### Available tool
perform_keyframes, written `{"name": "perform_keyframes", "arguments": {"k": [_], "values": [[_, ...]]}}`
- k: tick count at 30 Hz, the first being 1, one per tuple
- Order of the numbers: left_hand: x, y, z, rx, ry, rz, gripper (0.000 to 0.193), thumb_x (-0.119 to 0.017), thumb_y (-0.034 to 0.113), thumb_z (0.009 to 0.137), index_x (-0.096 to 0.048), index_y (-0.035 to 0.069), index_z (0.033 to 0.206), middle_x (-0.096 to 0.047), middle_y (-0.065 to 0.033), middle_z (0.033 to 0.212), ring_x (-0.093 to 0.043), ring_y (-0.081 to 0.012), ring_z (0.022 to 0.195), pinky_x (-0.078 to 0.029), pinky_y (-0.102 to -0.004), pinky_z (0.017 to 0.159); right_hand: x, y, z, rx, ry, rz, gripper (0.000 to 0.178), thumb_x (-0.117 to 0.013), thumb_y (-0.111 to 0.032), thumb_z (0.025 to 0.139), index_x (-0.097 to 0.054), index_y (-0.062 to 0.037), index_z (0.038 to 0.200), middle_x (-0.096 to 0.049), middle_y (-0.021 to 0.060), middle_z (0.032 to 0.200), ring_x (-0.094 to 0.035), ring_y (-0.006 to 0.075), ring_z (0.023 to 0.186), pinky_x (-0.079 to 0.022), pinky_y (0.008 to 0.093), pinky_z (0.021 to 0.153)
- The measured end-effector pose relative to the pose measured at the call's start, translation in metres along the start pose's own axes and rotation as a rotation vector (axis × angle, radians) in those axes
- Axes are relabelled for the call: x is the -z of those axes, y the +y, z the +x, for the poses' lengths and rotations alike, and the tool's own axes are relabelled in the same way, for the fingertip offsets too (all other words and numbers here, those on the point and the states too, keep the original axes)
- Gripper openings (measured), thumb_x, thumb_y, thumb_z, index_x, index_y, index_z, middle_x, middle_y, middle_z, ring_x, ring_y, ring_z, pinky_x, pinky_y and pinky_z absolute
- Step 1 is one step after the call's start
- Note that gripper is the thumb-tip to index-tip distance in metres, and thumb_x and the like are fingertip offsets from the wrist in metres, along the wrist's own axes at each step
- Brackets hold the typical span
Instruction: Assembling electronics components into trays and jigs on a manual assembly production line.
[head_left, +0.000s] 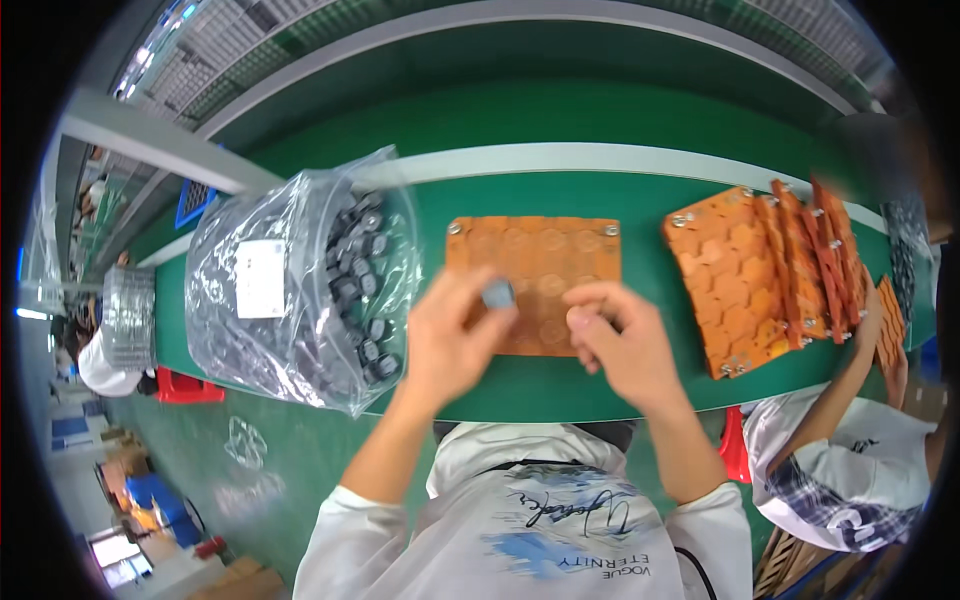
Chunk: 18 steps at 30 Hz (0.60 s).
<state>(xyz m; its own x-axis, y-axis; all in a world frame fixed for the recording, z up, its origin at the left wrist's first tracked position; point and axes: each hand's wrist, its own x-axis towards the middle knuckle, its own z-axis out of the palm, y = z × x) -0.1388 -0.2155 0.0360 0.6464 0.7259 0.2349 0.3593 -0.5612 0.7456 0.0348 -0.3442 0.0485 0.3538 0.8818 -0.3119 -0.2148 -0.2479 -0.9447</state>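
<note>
An orange plate (535,245) with round recesses and metal screws at its upper corners lies flat on the green bench before me. Over its left part, my left hand (450,335) pinches a small dark grey round cap (498,293) between thumb and fingers. My right hand (625,345) is at the plate's right edge, its fingers curled in toward the thumb; whether anything is between them is hidden. To the left, a clear plastic bag (270,345) lies with its mouth toward the plate. Several black round caps (362,275) show inside it.
A leaning stack of orange plates (715,280) with screws stands on the right of the green bench (600,190). Beyond it a co-worker's hands (868,320) are by another orange piece (888,325). A pale rail (560,158) runs along the back.
</note>
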Motion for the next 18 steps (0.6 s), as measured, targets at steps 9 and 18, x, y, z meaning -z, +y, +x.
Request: {"name": "perform_keyframes", "arguments": {"k": [9,18], "values": [[0.023,-0.060,0.048,-0.015,-0.040,0.086,0.050,-0.077,0.010,0.078,-0.066,0.007,0.126,-0.063,-0.0133,0.129,-0.055,-0.0333,0.122,-0.045,-0.0404,0.105,-0.010,-0.032,0.092,0.279,0.062,-0.780,0.026,-0.064,-0.009,0.089,-0.062,0.0001,0.113,-0.061,0.0099,0.086,-0.058,0.0202,0.073,-0.048,0.0321,0.069],[0.024,-0.066,0.040,-0.104,-0.107,0.085,0.035,-0.075,0.010,0.081,-0.072,0.007,0.115,-0.061,-0.0137,0.130,-0.054,-0.0336,0.119,-0.047,-0.0417,0.100,-0.029,-0.015,0.100,0.340,0.075,-1.203,0.022,-0.054,-0.003,0.089,-0.062,0.0022,0.109,-0.062,0.0193,0.110,-0.063,0.0398,0.091,-0.052,0.0448,0.081]]}}
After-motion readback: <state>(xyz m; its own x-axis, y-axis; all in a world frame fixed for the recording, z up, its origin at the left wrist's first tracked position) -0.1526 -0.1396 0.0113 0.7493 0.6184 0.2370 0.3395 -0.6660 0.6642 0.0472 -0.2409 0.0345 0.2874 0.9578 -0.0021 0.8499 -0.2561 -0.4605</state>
